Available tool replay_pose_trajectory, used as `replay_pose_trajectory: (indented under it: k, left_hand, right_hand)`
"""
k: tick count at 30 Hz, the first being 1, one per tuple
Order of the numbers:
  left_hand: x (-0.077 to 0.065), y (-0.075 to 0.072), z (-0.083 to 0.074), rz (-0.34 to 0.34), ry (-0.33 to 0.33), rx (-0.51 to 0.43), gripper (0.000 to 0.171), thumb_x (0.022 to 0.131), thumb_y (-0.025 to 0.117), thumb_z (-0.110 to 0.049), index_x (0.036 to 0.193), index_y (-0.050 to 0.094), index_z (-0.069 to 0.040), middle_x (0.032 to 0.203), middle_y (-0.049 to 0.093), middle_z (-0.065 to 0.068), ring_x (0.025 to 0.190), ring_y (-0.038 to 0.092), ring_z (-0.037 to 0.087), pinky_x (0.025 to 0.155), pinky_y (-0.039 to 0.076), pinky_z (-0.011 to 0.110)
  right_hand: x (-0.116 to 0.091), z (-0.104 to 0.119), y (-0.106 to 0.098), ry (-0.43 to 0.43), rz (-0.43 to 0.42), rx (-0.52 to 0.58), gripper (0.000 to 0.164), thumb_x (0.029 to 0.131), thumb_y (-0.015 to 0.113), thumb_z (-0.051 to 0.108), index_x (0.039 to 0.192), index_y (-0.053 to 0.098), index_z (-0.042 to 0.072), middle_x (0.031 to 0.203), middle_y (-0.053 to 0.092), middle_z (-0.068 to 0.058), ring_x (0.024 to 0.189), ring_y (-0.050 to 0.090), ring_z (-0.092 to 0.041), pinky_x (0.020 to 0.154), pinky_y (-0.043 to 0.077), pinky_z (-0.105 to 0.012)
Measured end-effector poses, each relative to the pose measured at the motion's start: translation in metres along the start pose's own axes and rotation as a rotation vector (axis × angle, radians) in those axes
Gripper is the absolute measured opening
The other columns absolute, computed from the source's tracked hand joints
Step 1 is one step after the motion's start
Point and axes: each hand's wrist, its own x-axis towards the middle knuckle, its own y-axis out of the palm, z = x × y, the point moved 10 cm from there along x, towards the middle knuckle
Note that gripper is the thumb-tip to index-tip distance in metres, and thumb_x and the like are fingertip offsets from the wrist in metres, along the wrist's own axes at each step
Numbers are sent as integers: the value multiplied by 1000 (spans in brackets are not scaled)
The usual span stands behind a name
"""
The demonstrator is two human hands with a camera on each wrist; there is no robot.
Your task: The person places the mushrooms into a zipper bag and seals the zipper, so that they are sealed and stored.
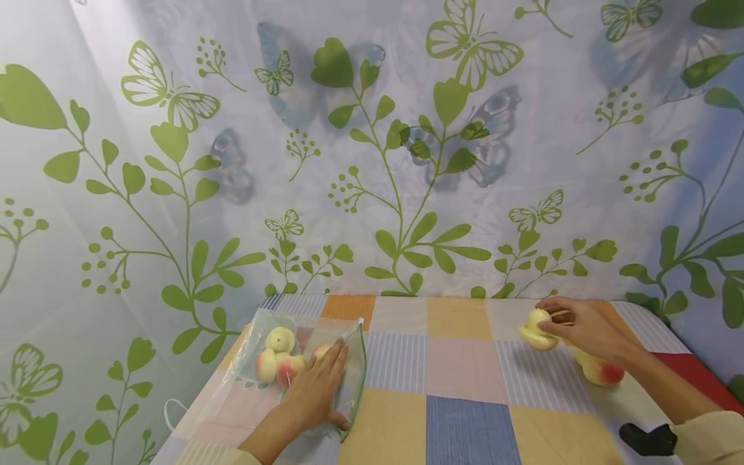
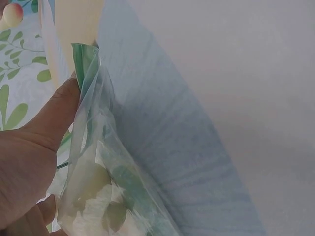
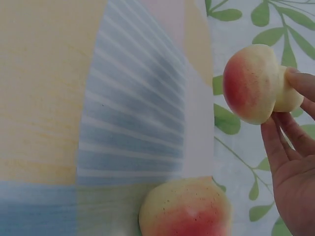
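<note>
My right hand (image 1: 566,326) pinches a toy mushroom (image 3: 251,83) by its pale stem, with the yellow and red cap facing down in the head view. It is held above the table. A second mushroom (image 1: 599,370) with a red-tinged cap lies on the cloth below my right forearm. At the left, a clear zip bag (image 1: 357,387) with a green edge lies with several similar mushrooms (image 1: 281,355) inside. My left hand (image 1: 314,387) rests flat on top of the bag, fingers extended. In the left wrist view, the thumb touches the green edge (image 2: 84,61).
A patchwork cloth (image 1: 459,368) covers the table. Behind it hangs a curtain (image 1: 372,194) printed with leaves and butterflies. A black piece (image 1: 648,440) sits at my right sleeve, and a white loop of cord (image 1: 173,413) shows beside the table's left edge.
</note>
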Motion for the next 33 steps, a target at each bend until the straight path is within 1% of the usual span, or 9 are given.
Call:
replay_pose_trajectory:
  k: [5, 9, 13, 17, 19, 25, 26, 29, 33]
  left_hand:
    - [1, -1, 0, -7, 3, 3, 140, 55, 90, -66, 156, 30, 11, 163, 29, 26, 146, 38, 37, 110, 40, 56]
    - [2, -2, 0, -14, 8, 11, 140, 55, 90, -66, 156, 29, 11, 163, 29, 26, 146, 38, 37, 110, 40, 56]
    - [3, 0, 1, -10, 4, 2, 141, 55, 90, -66, 156, 28, 10, 163, 28, 26, 146, 38, 37, 111, 40, 56]
    - [3, 2, 2, -7, -2, -8, 141, 55, 90, -66, 156, 28, 10, 164, 29, 26, 146, 38, 37, 111, 39, 56]
    - [3, 3, 2, -8, -3, -10, 141, 55, 90, -66, 156, 28, 10, 163, 29, 26, 146, 38, 37, 111, 39, 56]
    - [3, 4, 2, -9, -3, -14, 141, 55, 90, -67, 157, 28, 10, 163, 29, 26, 146, 38, 37, 111, 39, 56]
    - [3, 4, 2, -10, -3, -13, 141, 55, 90, -67, 157, 29, 10, 163, 29, 26, 146, 38, 37, 111, 39, 56]
    - [3, 4, 2, -6, 1, -15, 141, 56, 89, -67, 157, 28, 10, 164, 28, 26, 147, 37, 37, 112, 39, 56]
    - [3, 3, 4, 2, -6, -20, 141, 56, 90, -66, 157, 27, 10, 164, 28, 26, 148, 35, 37, 112, 38, 56]
  right_hand:
    - [2, 2, 4, -8, -21, 12, 47, 96, 76, 25, 129, 62, -5, 123, 65, -22, 110, 65, -45, 77, 57, -28]
    - [2, 1, 8, 18, -33, 20, 46, 95, 77, 27, 127, 61, -3, 124, 64, -21, 111, 65, -45, 76, 57, -26]
    - [3, 3, 13, 9, -42, 46, 40, 94, 79, 25, 120, 61, 0, 119, 64, -19, 109, 67, -44, 76, 58, -27]
    - [4, 6, 17, -15, -57, 51, 35, 93, 80, 20, 115, 60, 2, 114, 63, -16, 106, 68, -43, 75, 58, -26]
    - [5, 8, 20, -26, -54, 67, 36, 93, 80, 17, 116, 59, 1, 115, 62, -17, 105, 68, -43, 75, 58, -26]
    - [6, 9, 33, 10, -26, 81, 50, 95, 78, 25, 135, 59, 3, 125, 60, -21, 109, 66, -41, 75, 58, -29]
    - [6, 9, 35, 19, -22, 74, 51, 95, 78, 27, 136, 60, 5, 128, 60, -20, 110, 66, -40, 75, 57, -30]
    - [8, 13, 42, 12, -15, 92, 46, 96, 77, 27, 134, 64, 5, 131, 61, -20, 110, 66, -40, 74, 57, -31]
    - [11, 22, 52, 3, 6, 164, 43, 96, 76, 23, 132, 64, 2, 131, 62, -19, 112, 66, -39, 76, 58, -32]
